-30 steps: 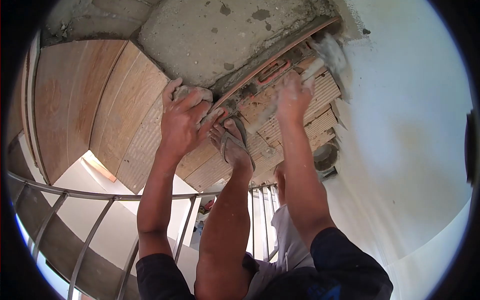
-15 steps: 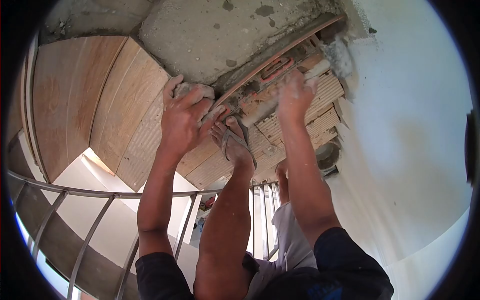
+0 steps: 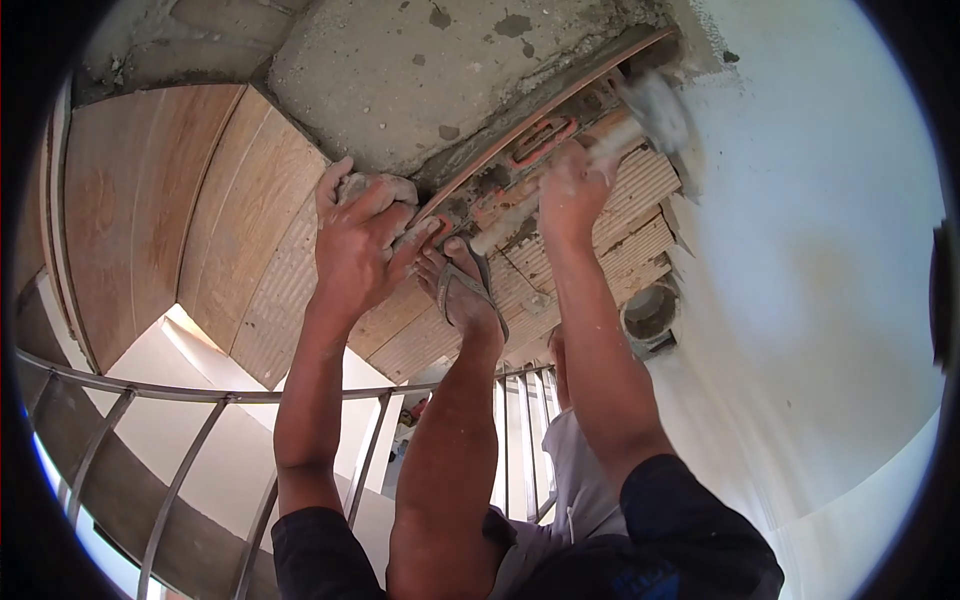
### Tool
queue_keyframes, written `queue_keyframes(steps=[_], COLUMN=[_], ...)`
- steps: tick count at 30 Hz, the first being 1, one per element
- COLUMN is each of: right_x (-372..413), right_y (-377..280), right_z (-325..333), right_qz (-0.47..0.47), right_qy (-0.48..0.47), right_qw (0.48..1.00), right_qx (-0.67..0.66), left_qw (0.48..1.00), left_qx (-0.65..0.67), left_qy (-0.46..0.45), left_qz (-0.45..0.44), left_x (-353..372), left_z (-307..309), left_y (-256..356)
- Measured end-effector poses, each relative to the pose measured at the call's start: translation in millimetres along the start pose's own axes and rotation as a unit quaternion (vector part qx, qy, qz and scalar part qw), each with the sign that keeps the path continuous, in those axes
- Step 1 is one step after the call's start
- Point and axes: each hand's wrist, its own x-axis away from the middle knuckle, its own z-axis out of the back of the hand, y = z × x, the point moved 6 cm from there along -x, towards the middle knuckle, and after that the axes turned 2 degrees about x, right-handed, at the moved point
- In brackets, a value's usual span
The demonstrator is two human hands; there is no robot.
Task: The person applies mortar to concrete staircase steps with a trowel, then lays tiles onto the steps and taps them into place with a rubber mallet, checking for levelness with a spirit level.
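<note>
My left hand [image 3: 360,230] has its fingers curled over a grey, cement-coated lump [image 3: 385,188] at the corner of the step. Its thumb reaches to the near end of a cement-smeared bar with orange-rimmed slots [image 3: 545,141]. Beside that bar runs a thin brown tile strip [image 3: 540,122], standing on edge along the rough concrete. My right hand [image 3: 577,185] is closed round the pale handle of a mallet [image 3: 655,112]. The mallet's grey head is blurred and lies near the strip's far end, by the wall.
Wood-look tiles [image 3: 150,190] cover the steps on the left. Rough concrete [image 3: 400,85] lies ahead, and a pale wall [image 3: 820,250] rises on the right. My sandalled foot [image 3: 465,295] rests on ridged tiles. A metal railing [image 3: 180,393] curves below, and a round container [image 3: 650,310] sits by the wall.
The view has shifted slightly. The mallet has swung, its head now blurred near the wall, and my right hand has moved a little left. My left hand keeps its hold on the lump.
</note>
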Motion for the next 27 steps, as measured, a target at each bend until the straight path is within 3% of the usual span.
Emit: queue_keyframes(steps=[4, 6, 7, 9, 13, 15, 16, 18, 19, 21, 25, 26, 27], right_x=[-2.0, -7.4, -13.6, -18.9, -8.4, -24.2, -25.3, -28.7, -22.2, -7.1, -32.5, -40.2, -42.9], right_y=[17.1, 31.2, 32.5, 22.7, 29.2, 42.1, 46.5, 28.1, 19.6, 14.4, 67.3, 61.9, 56.7], right_z=[22.0, 15.0, 16.6, 15.2, 18.2, 10.4, 17.1, 17.1, 18.0, 38.3, 41.7, 36.4, 23.6], right_qz=[0.008, -0.026, -0.025, 0.041, 0.002, 0.004, -0.001, 0.145, 0.146, 0.028, 0.104, 0.195, 0.281], right_qy=[0.025, 0.103, 0.100, -0.026, 0.011, 0.096, 0.095, 0.002, 0.004, 0.067, 0.145, 0.096, 0.038], right_qw=[0.999, 0.978, 0.979, 0.998, 0.999, 0.991, 0.992, 0.977, 0.977, 0.995, 0.980, 0.971, 0.915], right_qx=[-0.018, -0.177, -0.178, 0.049, -0.048, -0.091, -0.085, 0.160, 0.157, -0.072, -0.091, 0.102, 0.287], left_qw=[1.000, 1.000, 1.000, 1.000, 1.000, 1.000, 1.000, 1.000, 1.000, 1.000, 1.000, 1.000, 1.000], left_qx=[0.000, -0.001, 0.000, 0.006, -0.007, -0.022, -0.012, -0.001, -0.002, 0.001, -0.001, 0.010, 0.007], left_qy=[0.007, 0.027, 0.013, -0.008, -0.014, -0.010, -0.005, -0.002, -0.001, 0.004, -0.003, 0.003, 0.001], left_qz=[0.001, -0.005, 0.000, 0.007, 0.005, 0.004, 0.003, -0.001, -0.003, -0.006, 0.005, 0.003, 0.006], left_x=[-4.9, -7.0, -6.7, -1.2, 0.7, -6.5, -6.6, -4.6, -5.6, -3.9, -3.9, -3.2, -2.5], left_z=[0.0, 2.0, 2.0, -0.9, -0.6, 0.9, 2.1, 1.9, 2.8, 3.3, -0.3, 0.4, 0.3], left_y=[-1.0, 0.0, -0.8, 0.4, 2.7, -1.9, -0.8, 1.3, 0.8, 3.5, -0.2, -0.2, -0.6])
